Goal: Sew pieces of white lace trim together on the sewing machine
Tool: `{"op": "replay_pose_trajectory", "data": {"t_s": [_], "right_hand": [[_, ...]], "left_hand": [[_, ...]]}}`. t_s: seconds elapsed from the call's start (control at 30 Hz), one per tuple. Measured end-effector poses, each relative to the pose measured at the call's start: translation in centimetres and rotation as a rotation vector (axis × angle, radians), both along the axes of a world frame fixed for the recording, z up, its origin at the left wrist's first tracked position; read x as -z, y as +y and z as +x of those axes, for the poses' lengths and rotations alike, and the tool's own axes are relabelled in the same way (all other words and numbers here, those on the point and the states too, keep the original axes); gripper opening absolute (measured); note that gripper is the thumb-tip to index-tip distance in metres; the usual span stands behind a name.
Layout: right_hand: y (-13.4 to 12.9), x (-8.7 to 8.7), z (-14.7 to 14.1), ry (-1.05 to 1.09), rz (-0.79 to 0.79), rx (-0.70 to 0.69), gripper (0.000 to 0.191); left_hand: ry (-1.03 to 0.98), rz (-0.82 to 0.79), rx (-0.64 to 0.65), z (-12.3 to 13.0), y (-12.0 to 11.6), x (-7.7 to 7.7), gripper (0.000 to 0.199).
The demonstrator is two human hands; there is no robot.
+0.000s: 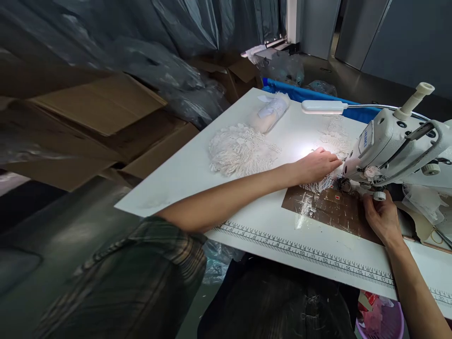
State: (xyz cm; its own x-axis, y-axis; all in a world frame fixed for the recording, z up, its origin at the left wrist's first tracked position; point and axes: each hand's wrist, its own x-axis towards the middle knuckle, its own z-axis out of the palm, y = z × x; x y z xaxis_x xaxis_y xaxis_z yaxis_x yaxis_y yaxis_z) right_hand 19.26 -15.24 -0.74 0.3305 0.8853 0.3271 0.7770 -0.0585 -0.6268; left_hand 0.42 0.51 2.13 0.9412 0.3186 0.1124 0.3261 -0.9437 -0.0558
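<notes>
My left hand (319, 165) reaches across the white table to the left side of the sewing machine (384, 141), its fingers together over white lace (319, 183) near the needle area. On the machine's right side, my right hand (383, 217) has its fingers bent up beside the presser area; whatever its fingertips hold is hidden behind the machine head. A pile of white lace (242, 149) lies to the left of my left hand. More lace (335, 134) spreads behind that hand, under a lit lamp (323, 107).
A wrapped roll (271, 113) lies at the table's back. A printed ruler (300, 250) runs along the front edge. Cardboard boxes (102, 103) stand to the left, a blue cloth (303, 93) hangs behind, and a purple basket (397, 322) is below at the right.
</notes>
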Motion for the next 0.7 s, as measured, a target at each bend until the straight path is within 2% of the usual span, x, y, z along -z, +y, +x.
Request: {"op": "replay_pose_trajectory", "data": {"t_s": [0.1, 0.3, 0.37, 0.53, 0.7], "right_hand": [[0.0, -0.1, -0.1, 0.0, 0.002, 0.003, 0.028], [-0.2, -0.1, -0.2, -0.026, 0.017, -0.025, 0.024], [-0.2, -0.1, -0.3, -0.034, 0.004, -0.043, 0.021], [-0.2, -0.3, -0.5, -0.01, -0.005, -0.066, 0.019], [-0.2, -0.7, -0.7, 0.039, -0.018, -0.06, 0.021]], "left_hand": [[0.022, -0.022, 0.133, 0.5, 1.5, 0.1, 0.035], [-0.015, -0.079, 0.078, -0.4, 0.8, 0.1, 0.029], [-0.08, -0.203, 0.094, -0.8, 0.4, 0.0, 0.031], [-0.232, -0.64, 0.095, -1.4, 0.5, 0.4, 0.035], [-0.271, -0.854, 0.08, -1.7, 0.8, 1.3, 0.043]]}}
